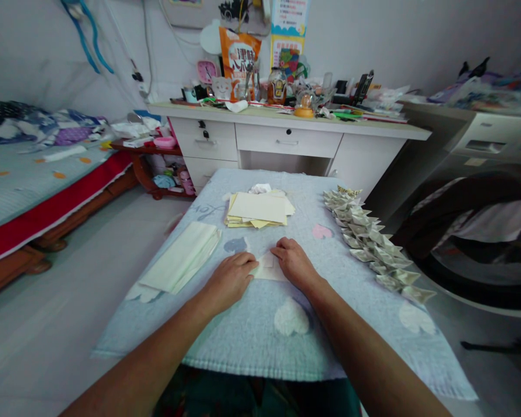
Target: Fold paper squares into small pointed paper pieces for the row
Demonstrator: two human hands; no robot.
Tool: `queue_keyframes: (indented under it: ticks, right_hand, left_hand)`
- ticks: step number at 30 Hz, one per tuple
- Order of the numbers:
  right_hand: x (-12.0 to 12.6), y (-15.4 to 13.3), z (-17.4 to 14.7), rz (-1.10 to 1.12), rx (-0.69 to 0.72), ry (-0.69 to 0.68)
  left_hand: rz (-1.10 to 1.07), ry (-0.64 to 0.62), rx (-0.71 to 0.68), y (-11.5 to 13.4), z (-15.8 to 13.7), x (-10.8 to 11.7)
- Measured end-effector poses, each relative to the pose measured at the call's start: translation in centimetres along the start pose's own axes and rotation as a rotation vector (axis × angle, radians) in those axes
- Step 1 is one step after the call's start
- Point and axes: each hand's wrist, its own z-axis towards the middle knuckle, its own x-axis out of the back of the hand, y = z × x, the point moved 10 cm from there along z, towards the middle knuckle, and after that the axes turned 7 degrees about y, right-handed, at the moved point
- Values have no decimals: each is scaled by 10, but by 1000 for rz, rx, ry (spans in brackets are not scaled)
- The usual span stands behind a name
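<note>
A small pale sheet of paper [267,269], with a crease or folded flap showing, lies on the cloth-covered table between my hands. My left hand [232,281] grips its left edge with fingers and thumb together. At the upper right edge, the bent fingers of my right hand [296,263] are closed on the same paper. Part of the sheet is hidden under the right hand. Beyond the hands sits a stack of cream and yellow paper [260,208]. Left of my left hand lies a folded pile of pale green paper [182,258]. Rows of pointed folded-paper pieces [369,237] run along the right side.
The light blue tablecloth [252,341] has heart patterns. A crumpled white wad [260,188] sits behind the paper stack. A cluttered white desk [286,142] stands at the back, a bed [47,179] at left, and a front-loading washing machine [481,174] at right.
</note>
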Motion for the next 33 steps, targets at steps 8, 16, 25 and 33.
queue_keyframes:
  ticks: [8,16,25,33]
  right_hand:
    - [-1,0,-1,2,11,8]
    - [-1,2,0,17,-2,14]
    - [0,2,0,39,-16,14]
    - [0,2,1,31,-10,2]
  left_hand:
    - [-77,54,61,-10,-11,3]
    - [-16,-34,-18,-11,9,8]
    - [80,-40,-130,0,-4,14]
    - [132,-30,-137,0,-21,18]
